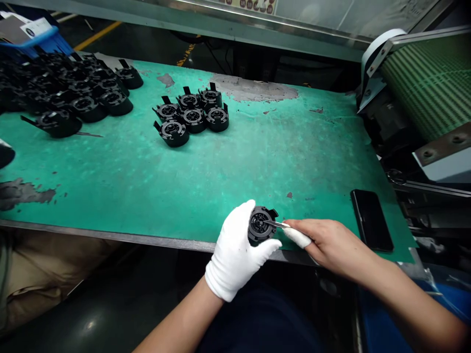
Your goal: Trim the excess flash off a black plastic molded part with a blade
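Note:
In a white glove, my left hand grips a round black plastic part by its side at the table's front edge. Rings and slots show on the part's upward face, and a tab sticks out at its upper right. My right hand, bare apart from a white cover on the thumb, pinches a thin metal blade-like tool. The tool's tip reaches to the middle of the part's face; whether it touches cannot be made out. Its handle is hidden by my fingers.
On the green table stands a small group of similar black parts, with a larger cluster farther left. A blue bin sits behind that. A phone lies right of my hand. A green conveyor belt borders the right.

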`<state>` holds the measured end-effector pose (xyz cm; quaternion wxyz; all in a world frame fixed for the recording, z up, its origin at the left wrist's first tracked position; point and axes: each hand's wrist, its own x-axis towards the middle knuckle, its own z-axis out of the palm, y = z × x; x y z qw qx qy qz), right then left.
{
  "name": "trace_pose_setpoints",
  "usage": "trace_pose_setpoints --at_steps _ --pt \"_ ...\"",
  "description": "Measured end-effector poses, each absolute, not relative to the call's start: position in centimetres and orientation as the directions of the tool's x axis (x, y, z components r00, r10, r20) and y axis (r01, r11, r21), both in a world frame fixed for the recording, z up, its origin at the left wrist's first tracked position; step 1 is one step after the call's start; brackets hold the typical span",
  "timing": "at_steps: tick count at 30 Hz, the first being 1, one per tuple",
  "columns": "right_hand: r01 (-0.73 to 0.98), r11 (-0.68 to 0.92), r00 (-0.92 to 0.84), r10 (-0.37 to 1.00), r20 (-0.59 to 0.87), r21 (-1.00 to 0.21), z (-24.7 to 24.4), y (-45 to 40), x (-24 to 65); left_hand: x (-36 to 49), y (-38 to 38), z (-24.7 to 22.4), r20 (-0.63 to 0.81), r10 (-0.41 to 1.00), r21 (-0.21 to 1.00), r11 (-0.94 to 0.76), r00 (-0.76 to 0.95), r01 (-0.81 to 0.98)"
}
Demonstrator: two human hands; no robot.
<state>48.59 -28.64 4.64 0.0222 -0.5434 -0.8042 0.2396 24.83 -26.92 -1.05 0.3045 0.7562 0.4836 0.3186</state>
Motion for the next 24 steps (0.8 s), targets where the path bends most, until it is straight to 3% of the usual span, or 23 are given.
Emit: trace_pose_setpoints --at_steps 4,8,14,24 --pt "0.844 0.218 -0.379 0.889 -0.257 -0.490 4.2 -30.5 47.7 24.8 -26.7 -0.5 0.203 0.918 0.772 -0.365 0.341 0.520" --pt "0.830 0.162 -0.306 0.932 -0.194 -0.533 3.8 -31.7 47.2 24.9 -26.6 -0.4 0.197 0.916 0.779 -0.363 0.351 0.512" --pt "0.891 0.135 -0.247 0.945 -0.213 -0.434 3.4 -31.9 46.8 24.9 -26.5 -0.7 0.192 0.923 0.795 -0.346 0.334 0.498" --pt "0.863 0.098 -0.255 0.931 -0.260 -0.496 3.3 -32.8 45.8 25.3 -26.6 -0.1 0.168 0.936 0.808 -0.311 0.311 0.500"
